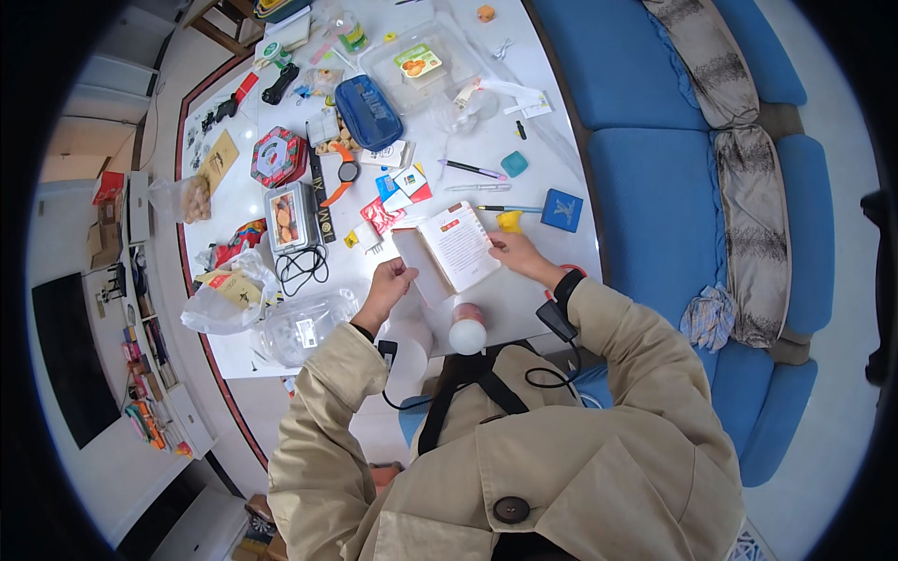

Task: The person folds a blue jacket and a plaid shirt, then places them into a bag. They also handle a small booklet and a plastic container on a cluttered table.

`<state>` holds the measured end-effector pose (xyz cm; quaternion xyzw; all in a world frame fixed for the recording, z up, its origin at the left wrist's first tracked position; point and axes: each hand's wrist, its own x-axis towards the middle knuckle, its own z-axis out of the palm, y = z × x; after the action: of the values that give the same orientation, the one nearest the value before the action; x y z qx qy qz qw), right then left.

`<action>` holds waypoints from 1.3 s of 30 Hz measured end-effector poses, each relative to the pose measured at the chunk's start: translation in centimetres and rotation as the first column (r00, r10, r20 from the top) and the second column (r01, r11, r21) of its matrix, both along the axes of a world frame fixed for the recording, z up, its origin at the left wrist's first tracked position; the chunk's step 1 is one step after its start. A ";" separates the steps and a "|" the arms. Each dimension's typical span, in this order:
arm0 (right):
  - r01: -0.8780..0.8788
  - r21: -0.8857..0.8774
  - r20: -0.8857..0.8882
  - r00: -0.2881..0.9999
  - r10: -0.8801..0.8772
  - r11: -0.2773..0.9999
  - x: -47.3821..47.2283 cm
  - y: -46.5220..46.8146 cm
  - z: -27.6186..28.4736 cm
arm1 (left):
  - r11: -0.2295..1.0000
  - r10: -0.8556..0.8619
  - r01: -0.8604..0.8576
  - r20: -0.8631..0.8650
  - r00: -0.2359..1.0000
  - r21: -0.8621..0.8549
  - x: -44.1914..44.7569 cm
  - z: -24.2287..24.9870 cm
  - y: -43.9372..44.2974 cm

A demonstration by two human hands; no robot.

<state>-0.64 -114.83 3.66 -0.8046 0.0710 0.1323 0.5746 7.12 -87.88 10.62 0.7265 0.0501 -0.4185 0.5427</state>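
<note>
An open book with a printed page lies tilted near the table's front edge. My left hand pinches the edge of its cover on the left. At the printed page's right edge, the fingers of my right hand hold the book. A yellow object sits just beyond my right hand, close to a slim pen. Below the book, a pinkish container with a white top stands at the table edge. A blue box lies right of the pen.
A clear plastic container and a plastic bag lie left. Farther off are a blue zip case, an orange-strapped watch, a hexagonal tin and a coiled black cable. A blue sofa stands right.
</note>
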 end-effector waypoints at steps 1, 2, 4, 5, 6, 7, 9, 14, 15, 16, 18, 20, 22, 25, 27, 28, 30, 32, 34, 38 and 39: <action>0.002 0.073 -0.029 1.000 0.000 0.997 -0.1 0.0 0.0 | 1.000 -0.012 0.012 0.030 0.999 0.007 0.0 0.2 -0.3; 0.013 0.057 -0.042 0.999 -0.011 0.998 -0.2 -0.1 0.1 | 1.000 -0.023 0.021 0.064 0.998 0.022 0.0 0.4 -0.4; 0.022 0.067 -0.097 0.995 -0.015 0.998 -0.3 0.1 0.2 | 0.999 0.013 -0.018 0.137 0.991 0.035 -0.3 0.8 -0.4; 0.011 0.034 -0.101 0.995 -0.007 0.999 -0.4 0.2 0.3 | 0.997 0.059 -0.065 0.179 0.982 0.029 -0.5 1.0 -0.3; 0.000 0.013 -0.103 0.995 0.001 1.000 -0.5 0.4 0.3 | 0.994 0.101 -0.105 0.213 0.972 0.005 -0.6 1.2 0.0; -0.006 -0.003 -0.097 0.995 0.006 1.000 -0.5 0.5 0.3 | 0.995 0.057 -0.076 0.245 0.968 0.070 -0.8 1.5 0.3; -0.073 -0.045 -0.123 0.990 0.067 0.996 -0.4 1.0 0.1 | 0.981 -0.030 -0.023 0.269 0.963 0.191 -1.0 1.9 0.7; -0.171 -0.035 -0.164 0.973 0.163 0.985 -0.1 1.3 -0.8 | 0.974 -0.204 0.220 0.214 0.955 -0.050 -2.0 0.2 -3.2; -0.184 0.008 -0.157 0.971 0.183 0.983 -0.1 1.0 -0.8 | 0.935 -0.264 0.307 0.226 0.938 -0.180 -2.2 -0.5 -4.2; -0.191 0.045 -0.170 0.966 0.196 0.981 0.0 0.6 -0.8 | 0.924 -0.306 0.372 0.411 0.859 -0.090 -2.6 -1.1 -4.9; -0.200 -0.019 -0.167 0.967 0.194 0.980 0.0 -0.3 -0.3 | 0.882 -0.396 0.458 0.699 0.595 0.110 -2.9 -2.1 -5.4; -0.124 -0.100 -0.155 0.982 0.108 0.987 0.0 -0.8 0.3 | 0.947 -0.301 0.318 0.481 0.824 0.046 -2.6 -2.8 -4.4; 0.034 -0.190 -0.112 0.992 -0.056 0.981 -0.3 -0.5 0.9 | 0.970 -0.215 0.160 0.331 0.919 0.184 -1.8 -3.1 -2.8; 0.130 -0.308 0.282 0.958 -0.040 0.943 -0.5 1.5 0.9 | 0.910 -0.137 -0.041 0.393 0.909 0.412 -1.8 -3.6 -2.4; 0.043 -0.364 0.246 0.968 0.052 0.930 -0.6 2.7 0.5 | 0.952 -0.049 -0.035 0.263 0.963 0.303 -1.9 -4.1 -3.0; 0.006 -0.389 0.246 0.964 0.098 0.921 -0.5 3.0 0.2 | 0.963 0.000 -0.031 0.115 0.993 0.269 -2.1 -4.4 -3.5; -0.032 -0.417 0.070 0.995 0.067 0.908 0.0 2.8 -0.4 | 0.974 0.054 -0.030 -0.101 0.993 0.224 -1.8 -5.0 -4.0; 0.059 -0.227 -0.074 0.994 -0.077 0.972 0.6 2.1 -0.6 | 0.953 0.041 -0.003 -0.118 0.992 0.304 -1.2 -5.5 -4.0; 0.391 0.123 -0.302 0.890 -0.341 0.912 1.0 1.7 -0.4 | 0.938 0.054 -0.010 -0.116 0.992 0.346 -0.9 -5.9 -4.1; -0.122 -0.367 -0.017 0.992 0.124 0.922 0.2 4.3 1.1 | 0.834 -0.209 0.105 0.134 0.969 0.542 -1.8 -6.5 -5.2; -0.145 -0.403 -0.065 0.989 0.129 0.904 0.1 5.0 1.5 | 0.811 -0.194 0.079 0.139 0.971 0.580 -2.0 -6.5 -5.2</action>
<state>-0.55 -109.78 5.13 -0.9068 0.0508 0.1693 0.3826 5.15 -93.08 4.09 0.8939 0.0678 -0.3505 0.2710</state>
